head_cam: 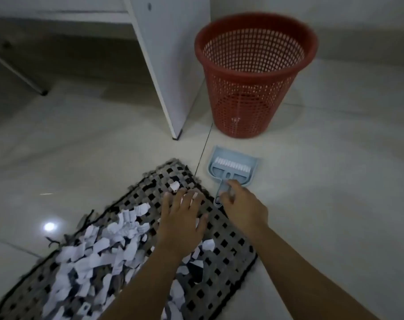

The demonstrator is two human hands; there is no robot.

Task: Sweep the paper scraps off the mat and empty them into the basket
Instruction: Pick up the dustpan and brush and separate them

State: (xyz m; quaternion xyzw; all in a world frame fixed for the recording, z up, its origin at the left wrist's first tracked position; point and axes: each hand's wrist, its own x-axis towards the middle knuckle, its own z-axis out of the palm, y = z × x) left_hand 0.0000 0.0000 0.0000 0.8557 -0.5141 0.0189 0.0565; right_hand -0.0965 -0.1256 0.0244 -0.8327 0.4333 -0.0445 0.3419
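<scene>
On the pale tiled floor (335,204), beside a white furniture panel (168,65), everything for the job lies close together. Largest is the woven mat (221,248), a soft grey-and-black checked piece that likely bunches or slides on the glossy tile if pushed hard, so it wants pinning flat. Beyond its far corner stands the red basket (256,72), upright and apparently empty; its thin open mesh looks light and easy to tip, and small bits could slip through the holes.

Between mat and basket sits the blue dustpan (231,167), with the brush (233,165) nested in it, white bristles pointing toward the basket. Both seem stiff, light plastic; the sensible hold is the shared handle, which points back toward the person.

Across the near and left part of the mat lie the paper scraps (99,250), white and torn, heaped thickly, with a few strays near the far corner. They should be nearly weightless and flighty, snagging in the weave, so short gentle strokes probably suit them.

Spread wide and flat, the left hand (182,218) presses the mat and holds nothing. Reaching the handle, the right hand (240,204) has its fingers (233,184) loosely open, touching or just over it, not yet closed.
</scene>
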